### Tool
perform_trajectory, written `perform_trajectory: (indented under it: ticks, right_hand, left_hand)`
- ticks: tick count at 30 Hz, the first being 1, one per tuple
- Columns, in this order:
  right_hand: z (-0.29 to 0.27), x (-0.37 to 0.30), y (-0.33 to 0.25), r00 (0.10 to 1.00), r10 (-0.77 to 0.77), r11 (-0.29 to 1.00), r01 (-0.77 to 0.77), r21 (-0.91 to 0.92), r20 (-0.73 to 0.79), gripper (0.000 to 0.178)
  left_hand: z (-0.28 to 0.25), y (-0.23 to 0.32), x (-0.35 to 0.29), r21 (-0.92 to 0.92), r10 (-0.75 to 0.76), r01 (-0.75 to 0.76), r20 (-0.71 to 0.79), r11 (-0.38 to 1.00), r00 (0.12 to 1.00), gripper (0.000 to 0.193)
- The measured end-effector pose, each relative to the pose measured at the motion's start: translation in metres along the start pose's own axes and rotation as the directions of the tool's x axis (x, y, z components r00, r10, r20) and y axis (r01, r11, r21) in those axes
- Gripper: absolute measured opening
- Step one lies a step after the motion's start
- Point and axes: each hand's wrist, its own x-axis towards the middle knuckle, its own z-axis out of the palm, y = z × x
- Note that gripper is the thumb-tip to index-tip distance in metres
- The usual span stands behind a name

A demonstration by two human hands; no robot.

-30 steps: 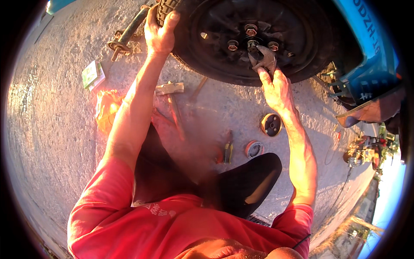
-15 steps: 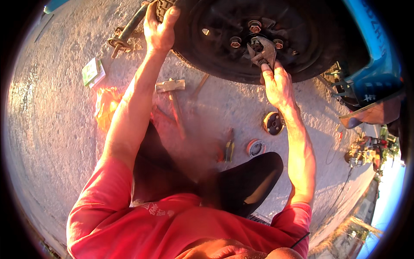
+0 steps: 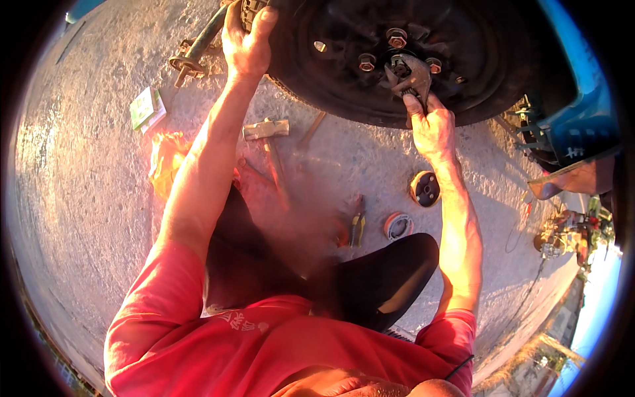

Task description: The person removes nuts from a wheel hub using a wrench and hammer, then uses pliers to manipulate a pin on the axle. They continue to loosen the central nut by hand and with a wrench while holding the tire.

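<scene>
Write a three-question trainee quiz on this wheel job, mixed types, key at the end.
1. Multiple choice: what does the right grip hold?
A) a screwdriver
B) an adjustable wrench
C) a hacksaw

2. True or false: the hammer lies to the left of the yellow-handled pliers.

3. Count: leaving out the fitting at the center of the wheel, how many hex nuts show around it?

Key:
1. B
2. True
3. Three

Bright warm sunlight; edges bowed (middle hazy).
</scene>
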Motion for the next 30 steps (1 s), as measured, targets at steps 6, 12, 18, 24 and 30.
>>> perform_trajectory:
  ticks: [6,12,18,24,30]
  right_hand:
    - [0.003,0.001,0.014,1.000,0.005,0.999,-0.005,-0.052,-0.011,0.043]
    - [0.004,-0.032,0.007,0.858,-0.326,0.934,0.230,-0.272,-0.398,0.036]
    - [0.123,-0.099,-0.023,0.959,0.187,0.962,-0.223,0.161,0.212,0.039]
    - [0.334,-0.110,-0.009,0.879,0.288,0.954,-0.227,-0.197,0.380,0.059]
    - [0.401,-0.084,0.018,0.746,0.408,0.905,-0.407,-0.125,0.526,0.041]
  left_hand:
    - [-0.005,-0.001,0.002,0.002,-0.021,0.021,0.058,1.000,0.998,0.065]
    - [-0.009,0.008,-0.001,0.053,0.008,-0.008,-0.012,0.999,1.000,0.060]
    - [-0.002,0.013,-0.003,0.072,-0.152,0.149,0.030,0.986,0.988,0.100]
    - [-0.005,0.025,-0.002,-0.088,-0.112,0.115,0.039,0.989,0.993,0.089]
    - [0.007,0.024,-0.002,-0.195,-0.121,0.138,0.099,0.971,0.988,0.080]
